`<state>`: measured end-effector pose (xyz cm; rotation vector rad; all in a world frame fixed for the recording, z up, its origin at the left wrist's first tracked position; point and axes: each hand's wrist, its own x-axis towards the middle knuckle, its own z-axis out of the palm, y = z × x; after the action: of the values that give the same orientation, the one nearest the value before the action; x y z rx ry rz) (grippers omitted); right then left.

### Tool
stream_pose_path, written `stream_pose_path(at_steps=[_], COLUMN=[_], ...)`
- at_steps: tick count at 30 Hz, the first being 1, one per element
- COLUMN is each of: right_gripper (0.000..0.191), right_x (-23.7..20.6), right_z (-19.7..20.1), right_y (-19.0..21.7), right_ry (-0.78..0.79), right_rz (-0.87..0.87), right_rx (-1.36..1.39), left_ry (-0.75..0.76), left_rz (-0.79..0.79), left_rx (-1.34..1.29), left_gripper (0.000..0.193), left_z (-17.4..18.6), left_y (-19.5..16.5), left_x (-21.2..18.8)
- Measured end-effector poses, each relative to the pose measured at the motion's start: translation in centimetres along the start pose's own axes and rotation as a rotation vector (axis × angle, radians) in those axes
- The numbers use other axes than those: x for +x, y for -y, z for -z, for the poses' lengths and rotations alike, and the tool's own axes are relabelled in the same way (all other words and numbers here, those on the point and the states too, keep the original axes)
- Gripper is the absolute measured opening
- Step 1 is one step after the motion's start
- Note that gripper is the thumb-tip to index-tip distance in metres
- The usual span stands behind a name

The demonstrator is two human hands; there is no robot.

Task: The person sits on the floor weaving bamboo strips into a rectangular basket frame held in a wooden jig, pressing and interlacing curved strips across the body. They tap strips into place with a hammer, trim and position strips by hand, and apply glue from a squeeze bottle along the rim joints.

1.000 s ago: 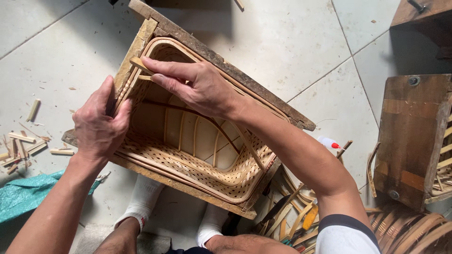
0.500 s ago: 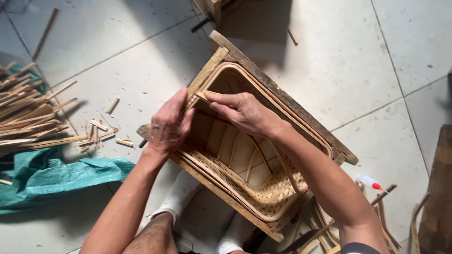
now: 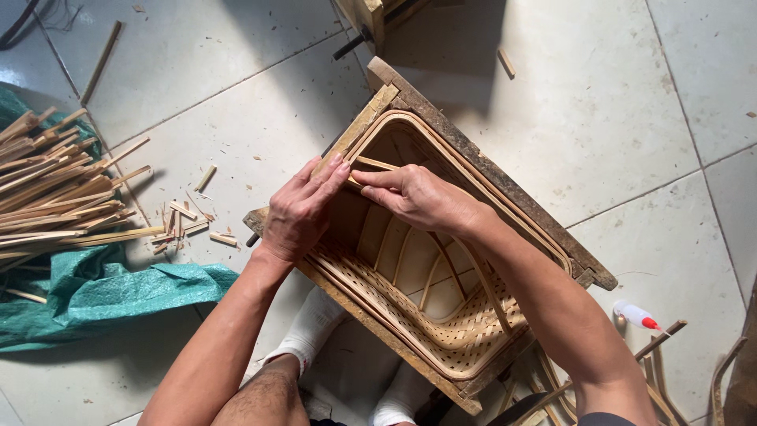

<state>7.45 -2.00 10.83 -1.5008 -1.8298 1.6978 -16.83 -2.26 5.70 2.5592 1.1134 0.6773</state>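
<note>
A rectangular woven bamboo basket point(image 3: 441, 315) sits inside a rough wooden frame point(image 3: 505, 177) on the pale tiled floor point(image 3: 615, 110), near the middle of the floor, tipped so its open mouth faces up toward the camera. The left hand point(image 3: 298, 211) wraps over the frame's near-left edge, fingers pressed flat along the rim. The right hand point(image 3: 414, 197) lies just beside it over the basket's upper corner, its fingers pinched on a thin bamboo strip point(image 3: 372, 163) that runs across that corner; the fingertips of the 2 hands almost meet there. Both forearms reach in from the bottom edge, and 2 white-socked feet point(image 3: 315, 331) rest under the frame's lower side.

At the floor's left edge a pile of split bamboo sticks point(image 3: 55, 193) lies partly on a green tarp point(image 3: 95, 292), with short offcuts scattered beside it. Near the right edge, just off the frame's lower right corner, lies a small white bottle with a red tip point(image 3: 635, 315).
</note>
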Motion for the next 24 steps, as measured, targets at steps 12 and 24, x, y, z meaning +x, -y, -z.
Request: stream_pose_path(at_steps=[12, 24], right_gripper=[0.031, 0.038], right_x=[-0.1, -19.5], right_z=[-3.3, -12.7], right_y=[-4.0, -4.9], right_ry=[-0.3, -1.07], right_rz=[0.211, 0.652], right_rx=[-0.529, -0.362], left_ry=[-0.037, 0.38], left_rz=[0.049, 0.349], left_rx=[-0.027, 0.15], left_gripper=[0.058, 0.044], left_z=[0.0, -1.1], left_y=[-1.1, 4.3], left_x=[0.5, -4.9])
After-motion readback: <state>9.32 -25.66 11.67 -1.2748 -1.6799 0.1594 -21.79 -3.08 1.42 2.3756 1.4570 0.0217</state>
